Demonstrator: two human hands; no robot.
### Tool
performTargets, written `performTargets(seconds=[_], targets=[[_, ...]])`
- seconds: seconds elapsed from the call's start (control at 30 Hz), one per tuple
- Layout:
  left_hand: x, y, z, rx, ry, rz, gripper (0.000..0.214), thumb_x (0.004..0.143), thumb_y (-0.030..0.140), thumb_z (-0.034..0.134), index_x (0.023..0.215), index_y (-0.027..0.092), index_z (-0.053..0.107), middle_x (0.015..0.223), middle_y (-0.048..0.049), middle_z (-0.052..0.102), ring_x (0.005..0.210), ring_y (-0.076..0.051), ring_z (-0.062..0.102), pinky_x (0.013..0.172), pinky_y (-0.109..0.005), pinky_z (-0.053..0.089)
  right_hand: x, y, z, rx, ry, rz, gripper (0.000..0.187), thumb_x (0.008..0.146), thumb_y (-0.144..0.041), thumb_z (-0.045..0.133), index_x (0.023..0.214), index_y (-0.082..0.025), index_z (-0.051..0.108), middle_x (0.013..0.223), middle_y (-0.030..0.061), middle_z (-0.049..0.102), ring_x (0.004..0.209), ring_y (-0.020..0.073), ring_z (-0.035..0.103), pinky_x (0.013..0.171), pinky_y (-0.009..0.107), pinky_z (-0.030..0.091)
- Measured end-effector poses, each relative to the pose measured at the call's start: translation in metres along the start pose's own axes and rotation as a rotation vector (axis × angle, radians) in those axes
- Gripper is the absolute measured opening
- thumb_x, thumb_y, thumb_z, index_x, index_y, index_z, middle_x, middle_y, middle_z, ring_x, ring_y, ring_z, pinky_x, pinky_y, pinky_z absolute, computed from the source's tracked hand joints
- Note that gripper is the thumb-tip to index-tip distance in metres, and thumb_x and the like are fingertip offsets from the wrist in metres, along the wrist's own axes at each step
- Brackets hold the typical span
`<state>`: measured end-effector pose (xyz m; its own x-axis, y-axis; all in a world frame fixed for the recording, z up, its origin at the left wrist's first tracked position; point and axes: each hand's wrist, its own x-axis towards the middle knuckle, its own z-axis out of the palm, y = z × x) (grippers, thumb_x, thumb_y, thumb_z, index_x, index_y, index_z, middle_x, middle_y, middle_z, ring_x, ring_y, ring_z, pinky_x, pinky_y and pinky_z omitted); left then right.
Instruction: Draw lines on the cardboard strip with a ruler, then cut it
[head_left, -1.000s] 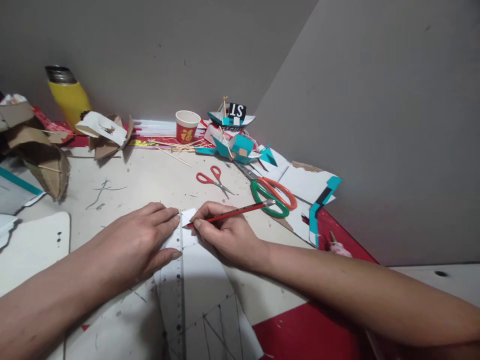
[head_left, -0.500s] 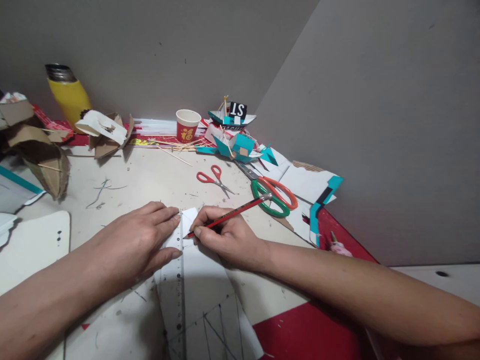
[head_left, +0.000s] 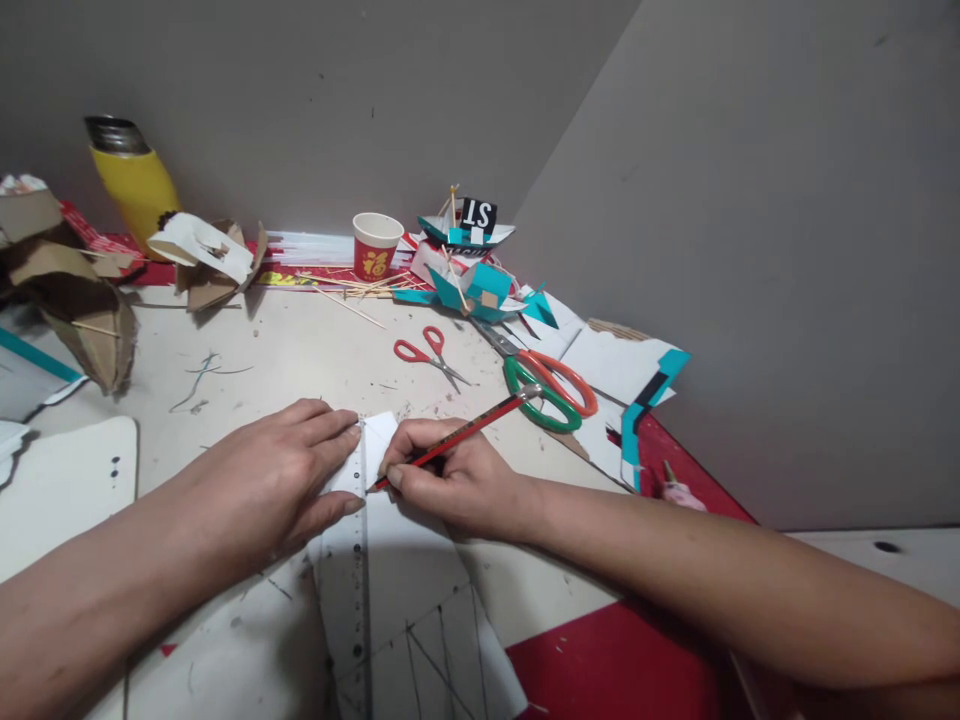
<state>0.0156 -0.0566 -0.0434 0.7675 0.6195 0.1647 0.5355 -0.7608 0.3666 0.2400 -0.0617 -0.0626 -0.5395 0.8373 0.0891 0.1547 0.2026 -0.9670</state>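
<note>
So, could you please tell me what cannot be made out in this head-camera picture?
All in the head view:
Ruler: near end cut off by the bottom edge; numbers too small to read.
Marked white sheet: near end cut off likewise; part covered by the left hand.
Pencil: tip too small to judge its pressure.
Right hand: lower fingers hidden behind its thumb.
Paper cup: inner bottom hidden by its front wall.

Grey corner walls (head_left: 765,230) behind a cream and red tabletop (head_left: 315,350).
</note>
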Motion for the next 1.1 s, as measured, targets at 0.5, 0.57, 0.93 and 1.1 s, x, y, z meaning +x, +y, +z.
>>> performTargets(seconds=[0.5,0.57,0.93,1.1], targets=[[0.000,-0.001,0.002,-0.017,0.016,0.007,0.027,0.096,0.034,0.059,0.117,0.022,0.071,0.115,-0.0119,0.073,0.111,-0.031,0.063,0.094,-0.046,0.052,0.000,-0.001,-0.002,-0.033,-0.009,-0.027,0.008,0.076,-0.017,0.055,0.070,-0.019,0.060,0.063,-0.0014,0.062,0.057,0.0111,0.051,0.053,0.024,0.043],[0.000,-0.001,0.002,-0.027,0.019,0.006,0.028,0.096,0.035,0.059,0.118,0.023,0.071,0.115,-0.0118,0.073,0.110,-0.031,0.063,0.094,-0.046,0.052,0.000,-0.001,-0.001,-0.016,0.007,-0.009,0.007,0.074,-0.017,0.057,0.070,-0.019,0.061,0.063,-0.0016,0.062,0.057,0.0112,0.052,0.054,0.025,0.043],[-0.009,-0.006,-0.004,0.094,-0.028,-0.168,0.041,0.092,0.044,0.061,0.124,0.020,0.067,0.115,-0.0145,0.068,0.101,-0.032,0.061,0.084,-0.047,0.052,0.005,0.006,0.002,0.317,0.314,0.120,0.008,0.078,-0.024,0.065,0.075,-0.019,0.060,0.059,-0.0030,0.064,0.045,0.0079,0.050,0.045,0.021,0.042],[-0.011,-0.007,-0.007,0.111,-0.025,-0.217,0.040,0.088,0.045,0.064,0.121,0.024,0.068,0.101,-0.0099,0.067,0.091,-0.029,0.062,0.076,-0.041,0.051,0.007,0.008,0.002,0.359,0.352,0.132,0.015,0.085,-0.033,0.067,0.088,-0.018,0.064,0.069,-0.0005,0.068,0.053,0.0098,0.059,0.048,0.022,0.052]])
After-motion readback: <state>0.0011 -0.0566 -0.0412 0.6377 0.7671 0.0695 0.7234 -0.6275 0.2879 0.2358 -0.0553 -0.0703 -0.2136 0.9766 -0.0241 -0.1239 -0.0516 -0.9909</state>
